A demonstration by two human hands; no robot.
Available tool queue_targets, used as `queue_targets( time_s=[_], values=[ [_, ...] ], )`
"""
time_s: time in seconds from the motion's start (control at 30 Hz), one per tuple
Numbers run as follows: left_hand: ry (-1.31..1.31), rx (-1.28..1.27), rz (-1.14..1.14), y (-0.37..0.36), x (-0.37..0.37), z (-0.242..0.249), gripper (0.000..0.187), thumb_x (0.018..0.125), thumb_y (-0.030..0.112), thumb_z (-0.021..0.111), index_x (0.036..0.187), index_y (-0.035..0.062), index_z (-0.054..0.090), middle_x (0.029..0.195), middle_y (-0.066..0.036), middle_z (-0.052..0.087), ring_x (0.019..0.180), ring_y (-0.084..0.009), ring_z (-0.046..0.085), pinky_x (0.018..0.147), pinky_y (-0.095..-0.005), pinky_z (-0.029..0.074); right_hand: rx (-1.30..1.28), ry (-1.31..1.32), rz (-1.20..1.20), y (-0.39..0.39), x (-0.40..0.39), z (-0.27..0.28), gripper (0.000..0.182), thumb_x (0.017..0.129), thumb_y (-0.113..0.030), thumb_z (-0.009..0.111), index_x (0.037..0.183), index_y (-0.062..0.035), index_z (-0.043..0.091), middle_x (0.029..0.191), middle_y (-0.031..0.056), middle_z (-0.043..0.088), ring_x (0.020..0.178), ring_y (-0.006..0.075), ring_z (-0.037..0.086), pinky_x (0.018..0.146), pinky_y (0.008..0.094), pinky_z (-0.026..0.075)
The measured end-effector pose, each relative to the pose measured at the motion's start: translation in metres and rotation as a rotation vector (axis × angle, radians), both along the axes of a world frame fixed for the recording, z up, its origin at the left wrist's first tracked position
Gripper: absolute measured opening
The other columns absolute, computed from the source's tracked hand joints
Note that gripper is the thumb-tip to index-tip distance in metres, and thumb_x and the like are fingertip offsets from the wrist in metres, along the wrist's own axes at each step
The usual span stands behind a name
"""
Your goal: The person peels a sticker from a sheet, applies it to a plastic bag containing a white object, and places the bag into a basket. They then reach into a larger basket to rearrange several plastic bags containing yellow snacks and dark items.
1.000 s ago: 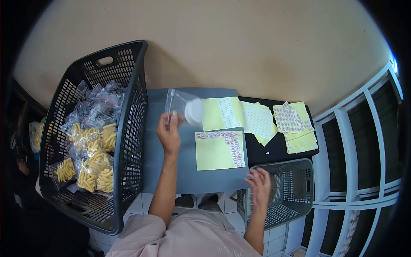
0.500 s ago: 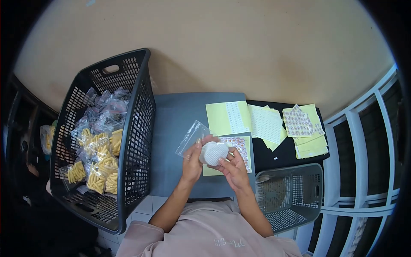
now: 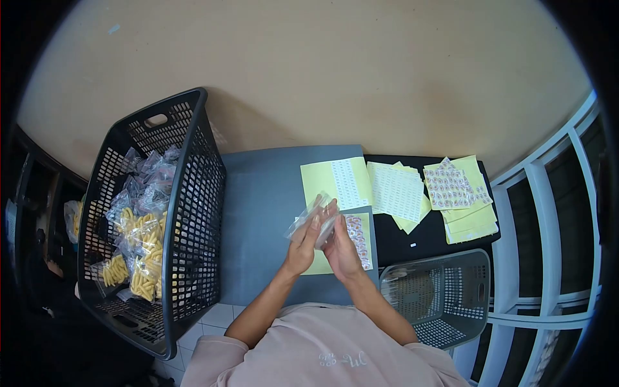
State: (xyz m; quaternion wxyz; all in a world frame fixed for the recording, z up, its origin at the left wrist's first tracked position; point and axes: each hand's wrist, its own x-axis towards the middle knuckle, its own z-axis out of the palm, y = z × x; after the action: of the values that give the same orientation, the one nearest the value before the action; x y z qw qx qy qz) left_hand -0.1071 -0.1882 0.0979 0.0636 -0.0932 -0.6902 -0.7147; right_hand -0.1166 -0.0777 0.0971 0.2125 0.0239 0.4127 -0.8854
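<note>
Between my two hands is a clear plastic bag (image 3: 314, 211) with a white round thing (image 3: 325, 233) at its lower part, now seen nearly edge-on. My left hand (image 3: 302, 250) grips the bag from the left, thumb pointing up along it. My right hand (image 3: 343, 257) presses against the other side, its palm facing the left. Both hold the bag over a sheet of round printed stickers (image 3: 359, 237) on yellow backing. Behind it lies another yellow sheet with a strip of small labels (image 3: 348, 184). The fingers partly hide the white thing.
A tall black basket (image 3: 169, 258) at left holds bags of yellow stick-shaped pieces (image 3: 147, 258) and other clear bags (image 3: 148, 193). Label sheets (image 3: 396, 190) and more sticker sheets (image 3: 449, 187) lie on the black surface at right. A grey basket (image 3: 451, 258) stands below it.
My hands have turned the bag from its flat round face to edge-on and drawn closer together. My right palm now lies along its side. The camera view has shifted slightly.
</note>
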Motion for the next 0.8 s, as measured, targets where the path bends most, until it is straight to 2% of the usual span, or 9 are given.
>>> queue_targets(
  time_s=[0.1, 0.13, 0.23, 0.27, 0.37, 0.4, 0.5, 0.6, 0.8],
  values=[
    [-0.060, 0.227, 0.052, -0.019, -0.013, -0.005, 0.054, 0.104, 0.032, 0.033, 0.140, -0.0088, 0.034, 0.144, -0.015, 0.043, 0.130, -0.0246, 0.042, 0.108, -0.0349, 0.032, -0.107, -0.005, 0.141, 0.016, -0.009, -0.003, 0.052, 0.101, -0.045, 0.036, 0.138, -0.0092, 0.034, 0.139, 0.0055, 0.041, 0.124, 0.0204, 0.044, 0.100, 0.0387, 0.038],
    [-0.023, 0.297, 0.146, -0.021, -0.017, -0.004, 0.048, 0.104, 0.029, 0.038, 0.135, -0.0073, 0.044, 0.134, -0.013, 0.052, 0.124, -0.0225, 0.049, 0.103, -0.0323, 0.038, -0.108, -0.008, 0.147, 0.024, -0.012, -0.007, 0.052, 0.101, -0.045, 0.036, 0.138, -0.0092, 0.034, 0.139, 0.0055, 0.041, 0.124, 0.0204, 0.044, 0.100, 0.0387, 0.038],
    [-0.074, 0.146, 0.011, -0.039, -0.016, -0.001, 0.040, 0.102, 0.027, 0.044, 0.122, -0.0050, 0.058, 0.122, -0.011, 0.056, 0.115, -0.0190, 0.054, 0.095, -0.0307, 0.042, 0.278, 0.281, 0.185, 0.034, -0.026, -0.003, 0.035, 0.094, -0.019, 0.060, 0.125, -0.0031, 0.051, 0.115, 0.0072, 0.058, 0.105, 0.0129, 0.054, 0.088, 0.0280, 0.044],
    [-0.119, 0.054, 0.048, -0.038, -0.013, 0.000, 0.033, 0.099, 0.024, 0.052, 0.109, -0.0033, 0.067, 0.104, -0.007, 0.059, 0.098, -0.0155, 0.058, 0.085, -0.0295, 0.045, 0.258, 0.308, 0.120, 0.034, -0.024, 0.003, 0.029, 0.088, -0.008, 0.066, 0.115, 0.0007, 0.059, 0.100, 0.0049, 0.064, 0.092, 0.0092, 0.058, 0.079, 0.0231, 0.046],
    [-0.197, -0.116, -0.018, -0.032, -0.013, 0.011, 0.027, 0.095, 0.018, 0.059, 0.107, -0.0046, 0.067, 0.094, -0.006, 0.062, 0.086, -0.0143, 0.058, 0.078, -0.0285, 0.047, 0.427, 0.309, 0.296, 0.039, -0.024, 0.003, 0.027, 0.088, -0.011, 0.067, 0.111, 0.0023, 0.061, 0.095, 0.0047, 0.065, 0.084, 0.0088, 0.059, 0.074, 0.0249, 0.047],
    [-0.195, 0.013, 0.039, -0.023, -0.013, 0.011, 0.021, 0.092, 0.014, 0.063, 0.101, -0.0047, 0.068, 0.083, -0.005, 0.063, 0.076, -0.0117, 0.057, 0.070, -0.0255, 0.047, 0.468, 0.324, 0.261, 0.037, -0.022, 0.005, 0.023, 0.087, -0.012, 0.068, 0.104, 0.0037, 0.066, 0.088, 0.0046, 0.068, 0.079, 0.0090, 0.061, 0.072, 0.0248, 0.048],
    [-0.336, 0.112, 0.172, -0.018, -0.013, 0.002, 0.019, 0.093, 0.014, 0.063, 0.091, -0.0044, 0.067, 0.082, -0.007, 0.065, 0.071, -0.0101, 0.058, 0.065, -0.0242, 0.046, 0.492, 0.246, 0.238, 0.043, -0.022, -0.002, 0.020, 0.086, -0.008, 0.068, 0.103, 0.0034, 0.068, 0.092, 0.0076, 0.069, 0.082, 0.0105, 0.061, 0.076, 0.0255, 0.048],
    [-0.238, 0.277, 0.247, -0.017, -0.016, -0.003, 0.019, 0.093, 0.014, 0.061, 0.087, -0.0034, 0.065, 0.077, -0.006, 0.064, 0.067, -0.0088, 0.057, 0.060, -0.0235, 0.045, 0.460, 0.213, 0.179, 0.045, -0.021, -0.007, 0.017, 0.085, -0.007, 0.069, 0.097, 0.0049, 0.070, 0.089, 0.0091, 0.070, 0.080, 0.0118, 0.062, 0.075, 0.0263, 0.048],
    [-0.251, 0.295, 0.217, -0.006, -0.017, 0.002, 0.017, 0.094, 0.012, 0.059, 0.088, -0.0036, 0.064, 0.076, -0.004, 0.063, 0.068, -0.0086, 0.057, 0.061, -0.0232, 0.045, 0.400, 0.209, 0.218, 0.047, -0.018, -0.016, 0.017, 0.084, -0.006, 0.070, 0.098, 0.0036, 0.070, 0.089, 0.0096, 0.070, 0.086, 0.0125, 0.063, 0.079, 0.0269, 0.049]
  ],
)
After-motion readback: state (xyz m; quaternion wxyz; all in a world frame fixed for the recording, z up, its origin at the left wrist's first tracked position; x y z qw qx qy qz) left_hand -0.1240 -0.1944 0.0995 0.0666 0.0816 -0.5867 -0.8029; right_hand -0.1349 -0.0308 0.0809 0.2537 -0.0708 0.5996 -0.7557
